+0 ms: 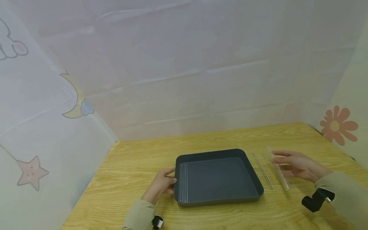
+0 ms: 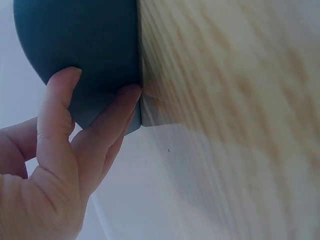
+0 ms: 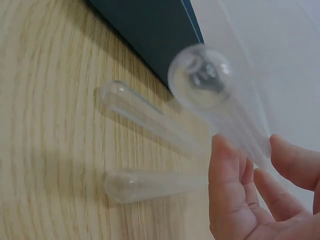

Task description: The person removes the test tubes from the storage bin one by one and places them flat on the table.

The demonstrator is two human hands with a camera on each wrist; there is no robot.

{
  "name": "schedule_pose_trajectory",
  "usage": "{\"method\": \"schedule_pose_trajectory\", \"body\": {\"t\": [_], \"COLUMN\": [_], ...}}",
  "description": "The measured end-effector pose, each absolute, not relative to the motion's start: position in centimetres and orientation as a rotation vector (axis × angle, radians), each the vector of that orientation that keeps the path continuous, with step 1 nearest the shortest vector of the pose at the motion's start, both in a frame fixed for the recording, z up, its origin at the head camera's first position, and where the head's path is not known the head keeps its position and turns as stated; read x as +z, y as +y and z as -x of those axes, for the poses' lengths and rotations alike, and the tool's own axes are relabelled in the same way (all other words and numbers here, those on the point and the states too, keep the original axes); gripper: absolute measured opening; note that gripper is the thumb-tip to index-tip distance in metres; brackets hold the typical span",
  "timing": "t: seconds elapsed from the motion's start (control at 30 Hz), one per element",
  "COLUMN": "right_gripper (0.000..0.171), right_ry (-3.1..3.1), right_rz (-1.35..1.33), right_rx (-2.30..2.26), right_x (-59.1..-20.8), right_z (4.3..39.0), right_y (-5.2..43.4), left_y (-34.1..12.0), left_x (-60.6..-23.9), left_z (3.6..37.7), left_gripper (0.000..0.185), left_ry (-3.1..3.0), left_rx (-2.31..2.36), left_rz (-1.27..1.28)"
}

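Pinched in the right grip (image 1: 298, 165): a clear, round-ended tube (image 3: 217, 102), slanted and raised above the tabletop (image 1: 138, 156). Lying right of the tray (image 1: 224, 180): two loose tubes (image 3: 147, 117), near each other. Set flat, touched at its left wall by the left grip (image 1: 161, 184): that dark grey, low-walled tray, round-cornered. Laid inside, side by side along that wall: further clear tubes (image 1: 183, 184), count unclear

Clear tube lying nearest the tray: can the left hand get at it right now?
Probably not directly: the left hand touches the opposite side of the tray, which lies between it and the clear tube.
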State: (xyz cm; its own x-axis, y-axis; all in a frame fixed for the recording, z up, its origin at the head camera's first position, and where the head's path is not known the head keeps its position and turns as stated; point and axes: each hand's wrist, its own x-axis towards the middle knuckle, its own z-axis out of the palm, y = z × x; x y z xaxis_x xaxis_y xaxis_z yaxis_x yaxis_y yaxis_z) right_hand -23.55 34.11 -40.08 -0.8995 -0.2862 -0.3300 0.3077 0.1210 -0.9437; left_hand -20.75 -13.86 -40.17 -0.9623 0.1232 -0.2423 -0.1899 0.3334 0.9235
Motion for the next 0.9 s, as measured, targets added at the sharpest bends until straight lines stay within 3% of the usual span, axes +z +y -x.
{"method": "schedule_pose_trajectory", "body": {"t": [0.4,0.73,0.9], "right_gripper": [0.024,0.045,0.069], "right_ry": [1.986,2.063,2.158], "right_rz": [-0.094,-0.154,-0.129], "right_rx": [-1.812,-1.726,-1.644], "right_x": [-40.0,-40.4,-40.6], "right_z": [23.9,24.5,25.0], "right_y": [35.4,36.3,36.9], "left_y": [-13.6,-13.6,-13.6], "left_x": [-39.9,-39.9,-40.0], "left_z": [20.6,20.6,20.7], "left_gripper": [0.051,0.051,0.052], "left_ry": [2.346,2.341,2.338], "left_rx": [1.662,1.666,1.670], "left_rz": [0.072,0.051,0.055]}}
